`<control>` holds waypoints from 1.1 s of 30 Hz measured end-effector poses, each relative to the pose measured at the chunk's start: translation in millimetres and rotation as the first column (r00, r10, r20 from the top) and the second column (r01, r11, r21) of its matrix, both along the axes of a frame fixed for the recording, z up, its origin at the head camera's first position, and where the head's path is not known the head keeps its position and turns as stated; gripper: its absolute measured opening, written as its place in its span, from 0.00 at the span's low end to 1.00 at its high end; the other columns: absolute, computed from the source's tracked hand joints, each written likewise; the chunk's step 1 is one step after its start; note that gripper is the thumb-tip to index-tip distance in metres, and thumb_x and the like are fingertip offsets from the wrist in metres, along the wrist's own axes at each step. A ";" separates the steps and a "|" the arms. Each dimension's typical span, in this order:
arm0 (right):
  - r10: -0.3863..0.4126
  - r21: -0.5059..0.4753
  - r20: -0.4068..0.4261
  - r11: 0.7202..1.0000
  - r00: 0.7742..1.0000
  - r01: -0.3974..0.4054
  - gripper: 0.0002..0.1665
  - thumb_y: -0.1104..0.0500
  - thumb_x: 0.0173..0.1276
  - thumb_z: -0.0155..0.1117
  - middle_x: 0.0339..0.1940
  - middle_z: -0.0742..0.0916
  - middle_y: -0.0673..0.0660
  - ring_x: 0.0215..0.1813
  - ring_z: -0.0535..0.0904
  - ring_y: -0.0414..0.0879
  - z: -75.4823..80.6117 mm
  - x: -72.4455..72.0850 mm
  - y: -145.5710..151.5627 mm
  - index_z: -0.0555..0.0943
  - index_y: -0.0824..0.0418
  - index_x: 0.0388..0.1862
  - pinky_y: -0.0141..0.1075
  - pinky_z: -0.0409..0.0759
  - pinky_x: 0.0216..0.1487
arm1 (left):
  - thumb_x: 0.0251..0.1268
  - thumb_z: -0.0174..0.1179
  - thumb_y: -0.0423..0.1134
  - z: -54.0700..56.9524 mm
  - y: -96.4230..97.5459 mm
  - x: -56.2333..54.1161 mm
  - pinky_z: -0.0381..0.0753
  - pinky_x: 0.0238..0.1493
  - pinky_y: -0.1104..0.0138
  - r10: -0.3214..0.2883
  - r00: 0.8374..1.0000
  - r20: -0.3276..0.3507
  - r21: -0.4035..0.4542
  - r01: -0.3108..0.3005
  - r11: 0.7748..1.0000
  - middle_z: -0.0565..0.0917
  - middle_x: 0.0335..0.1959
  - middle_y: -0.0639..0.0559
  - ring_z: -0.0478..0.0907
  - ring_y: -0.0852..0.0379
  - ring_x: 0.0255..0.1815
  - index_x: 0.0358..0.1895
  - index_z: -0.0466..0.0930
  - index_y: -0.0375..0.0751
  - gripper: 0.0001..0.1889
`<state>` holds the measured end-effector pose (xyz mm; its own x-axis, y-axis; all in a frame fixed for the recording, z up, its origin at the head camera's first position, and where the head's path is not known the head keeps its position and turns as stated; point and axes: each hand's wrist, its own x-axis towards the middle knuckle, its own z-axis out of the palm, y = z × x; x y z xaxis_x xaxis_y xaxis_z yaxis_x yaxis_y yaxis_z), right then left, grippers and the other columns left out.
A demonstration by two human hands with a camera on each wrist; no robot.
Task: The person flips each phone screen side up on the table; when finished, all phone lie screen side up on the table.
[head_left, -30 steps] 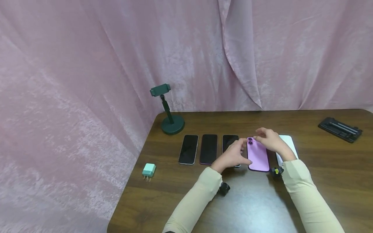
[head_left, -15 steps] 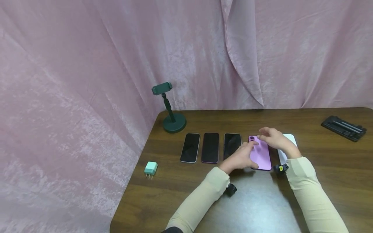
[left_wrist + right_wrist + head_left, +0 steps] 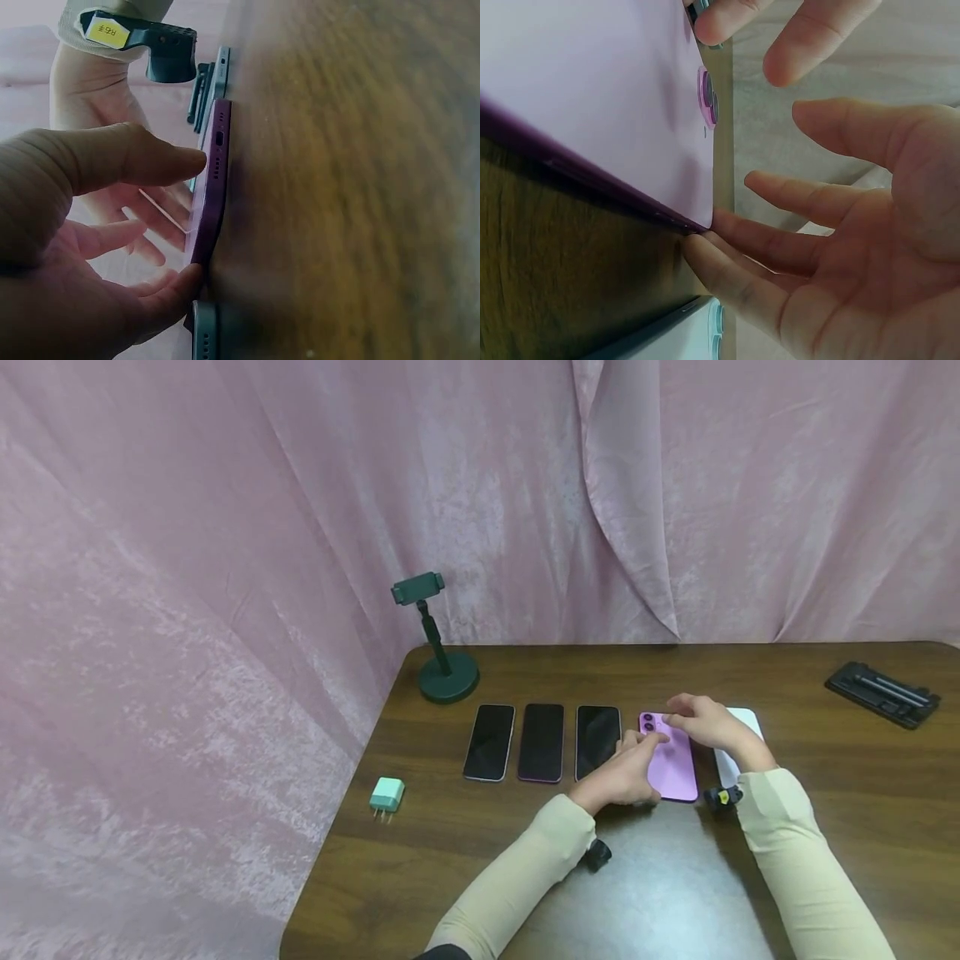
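A purple smartphone [image 3: 672, 766] lies back up on the table, its two-lens camera at the far left corner. My left hand [image 3: 618, 775] is at its near left side. One fingertip touches the left edge, and the thumb [image 3: 169, 159] reaches to the near end; whether the thumb makes contact I cannot tell. My right hand [image 3: 708, 727] comes over the far right part. In the right wrist view some of its fingers [image 3: 731, 277] touch the phone's corner, while the thumb is held away. A black-screened phone [image 3: 597, 739] and a white phone [image 3: 744, 720] flank it.
Two more phones, one silver-edged [image 3: 489, 743] and one purple-edged [image 3: 541, 743], lie screen up further left. A green phone stand [image 3: 447, 678] is at the back left and a mint charger plug [image 3: 387, 794] near the left edge. A black folded holder [image 3: 882, 694] lies far right.
My left hand has moved right, up to the purple phone, and its spread has narrowed. My right hand stays at the far end. The phone shows no clear movement on the table.
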<state>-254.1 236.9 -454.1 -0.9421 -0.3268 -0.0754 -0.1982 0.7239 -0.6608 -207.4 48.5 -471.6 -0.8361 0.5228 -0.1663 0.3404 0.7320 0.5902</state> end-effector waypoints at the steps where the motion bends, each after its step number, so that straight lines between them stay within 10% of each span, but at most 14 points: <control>1: 0.001 -0.001 -0.002 1.000 1.000 -0.001 0.27 0.57 0.76 0.56 0.54 0.80 0.81 0.58 0.75 0.77 0.4 0.2 -0.1 0.72 0.82 0.58 0.63 0.74 0.55 | 0.45 0.80 0.31 -0.5 0.4 0.1 0.73 0.48 0.72 0.002 1.000 -0.002 -0.001 -0.002 1.000 0.65 0.66 0.49 0.65 0.58 0.62 0.72 0.66 0.54 0.48; 33: 0.008 -0.010 -0.030 1.000 1.000 -0.009 0.22 0.62 0.73 0.58 0.47 0.83 0.78 0.52 0.79 0.73 -5.0 -2.2 0.2 0.75 0.82 0.53 0.62 0.76 0.51 | 0.46 0.79 0.33 -4.1 5.9 6.1 0.73 0.52 0.74 -0.013 0.987 -0.158 -0.158 -0.012 0.987 0.64 0.66 0.45 0.66 0.56 0.64 0.72 0.67 0.51 0.45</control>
